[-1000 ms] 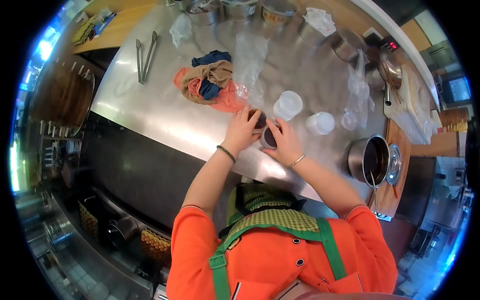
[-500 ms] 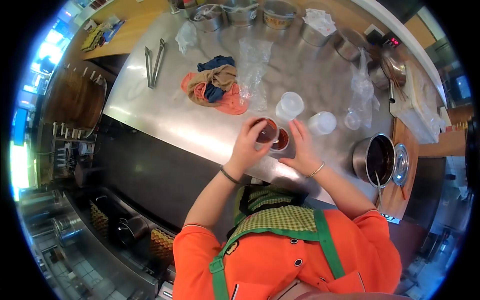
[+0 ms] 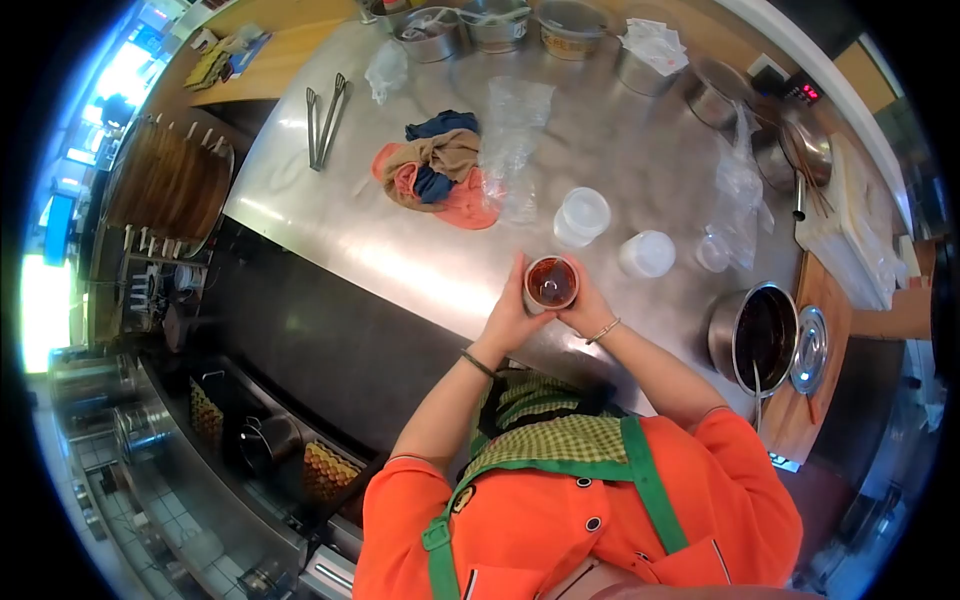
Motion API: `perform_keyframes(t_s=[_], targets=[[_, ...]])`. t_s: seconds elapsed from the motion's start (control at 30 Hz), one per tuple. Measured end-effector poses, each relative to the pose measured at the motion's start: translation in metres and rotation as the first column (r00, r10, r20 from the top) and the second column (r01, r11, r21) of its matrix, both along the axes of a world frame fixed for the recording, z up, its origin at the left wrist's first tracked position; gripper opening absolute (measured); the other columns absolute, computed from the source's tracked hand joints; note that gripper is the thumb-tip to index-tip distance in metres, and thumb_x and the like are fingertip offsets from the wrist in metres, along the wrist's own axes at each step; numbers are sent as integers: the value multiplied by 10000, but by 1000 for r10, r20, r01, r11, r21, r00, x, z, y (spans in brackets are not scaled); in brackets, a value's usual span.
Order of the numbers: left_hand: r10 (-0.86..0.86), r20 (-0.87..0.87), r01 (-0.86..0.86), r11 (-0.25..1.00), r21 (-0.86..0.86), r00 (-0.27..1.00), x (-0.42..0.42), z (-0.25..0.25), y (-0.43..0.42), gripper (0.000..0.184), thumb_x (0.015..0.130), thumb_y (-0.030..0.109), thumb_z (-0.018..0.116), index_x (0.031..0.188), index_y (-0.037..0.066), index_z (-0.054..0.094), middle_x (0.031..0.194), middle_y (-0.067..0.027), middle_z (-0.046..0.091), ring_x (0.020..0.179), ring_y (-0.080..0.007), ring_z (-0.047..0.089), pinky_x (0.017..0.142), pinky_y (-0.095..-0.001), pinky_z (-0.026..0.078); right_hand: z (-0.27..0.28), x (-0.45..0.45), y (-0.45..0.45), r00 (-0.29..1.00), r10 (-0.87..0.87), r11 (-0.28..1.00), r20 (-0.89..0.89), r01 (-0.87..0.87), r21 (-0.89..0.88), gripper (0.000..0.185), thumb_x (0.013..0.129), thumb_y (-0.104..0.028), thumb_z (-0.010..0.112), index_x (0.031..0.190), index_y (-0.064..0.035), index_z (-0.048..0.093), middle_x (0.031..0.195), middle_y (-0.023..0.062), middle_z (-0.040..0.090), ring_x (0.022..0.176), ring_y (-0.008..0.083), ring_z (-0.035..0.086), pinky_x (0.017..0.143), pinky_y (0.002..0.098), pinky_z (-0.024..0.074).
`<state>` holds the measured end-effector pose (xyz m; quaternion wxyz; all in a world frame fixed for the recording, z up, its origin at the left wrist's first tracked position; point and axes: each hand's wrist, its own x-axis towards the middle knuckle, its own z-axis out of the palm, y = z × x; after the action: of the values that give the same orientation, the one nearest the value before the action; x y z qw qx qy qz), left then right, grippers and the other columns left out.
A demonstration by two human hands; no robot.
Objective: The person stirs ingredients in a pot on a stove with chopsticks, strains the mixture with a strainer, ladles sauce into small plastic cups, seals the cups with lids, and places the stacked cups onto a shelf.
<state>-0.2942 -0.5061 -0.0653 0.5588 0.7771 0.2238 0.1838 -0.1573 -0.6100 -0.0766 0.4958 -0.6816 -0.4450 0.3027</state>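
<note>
Both hands are wrapped round a clear plastic cup (image 3: 552, 285) with dark red-brown sauce in it, near the front edge of the steel table. My left hand (image 3: 512, 316) grips it from the left, and my right hand (image 3: 588, 306) closes on its right side. Whether one cup or two nested cups are between my palms, I cannot tell. Just beyond them stands a stack of clear plastic cups (image 3: 582, 216), with a second whitish plastic stack (image 3: 648, 254) to its right.
On the right, a steel pot (image 3: 722, 335) of dark sauce has a ladle handle (image 3: 757, 390) sticking out, beside a metal lid (image 3: 809, 350). Crumpled cloths (image 3: 440, 165), a plastic bag (image 3: 515, 140) and tongs (image 3: 322, 130) lie to the left. Several pots line the back.
Half a second ago two sauce-filled cups showed between my hands, the left hand holding one. Now a single cup outline shows, and my right hand has closed in on it.
</note>
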Motion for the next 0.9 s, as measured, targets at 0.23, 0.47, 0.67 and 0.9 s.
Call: perform_keyframes(t_s=[0.23, 0.47, 0.67, 0.9], targets=[[74, -40, -78, 990, -119, 996, -8, -1, -7, 940, 697, 29, 698, 1403, 37, 78, 1311, -152, 394, 1212, -238, 404, 987, -328, 353, 12, 1, 9, 988, 96, 995, 125, -99, 21, 806, 610, -58, 747, 1288, -17, 312, 1217, 160, 462, 1134, 287, 460, 968, 348, 373], [281, 114, -261, 951, -165, 953, -65, 57, 15, 884, 723, 29, 687, 1400, 34, 118, 1349, -135, 349, 1250, -222, 359, 1033, -342, 319, 69, -42, 67, 926, 314, 937, 209, -338, 89, 780, 598, -80, 746, 1262, -23, 342, 1176, 182, 467, 1109, 355, 443, 961, 404, 352], [418, 246, -362, 900, -242, 875, -168, 103, 85, 852, 730, 16, 690, 1391, 39, 151, 1340, -89, 358, 1243, -188, 363, 1021, -321, 340, 118, -136, 163, 844, 432, 845, 316, -502, 185, 727, 550, -36, 751, 1200, -47, 424, 1141, 131, 478, 1090, 299, 462, 951, 368, 364], [540, 310, -492, 842, -224, 783, -353, 150, 178, 784, 737, -49, 641, 1376, 60, 200, 1343, -75, 345, 1267, -179, 323, 1058, -329, 283, 156, -317, 292, 706, 658, 673, 262, -707, 215, 775, 587, -31, 757, 1247, -15, 351, 1177, 145, 449, 1119, 274, 455, 959, 347, 370]])
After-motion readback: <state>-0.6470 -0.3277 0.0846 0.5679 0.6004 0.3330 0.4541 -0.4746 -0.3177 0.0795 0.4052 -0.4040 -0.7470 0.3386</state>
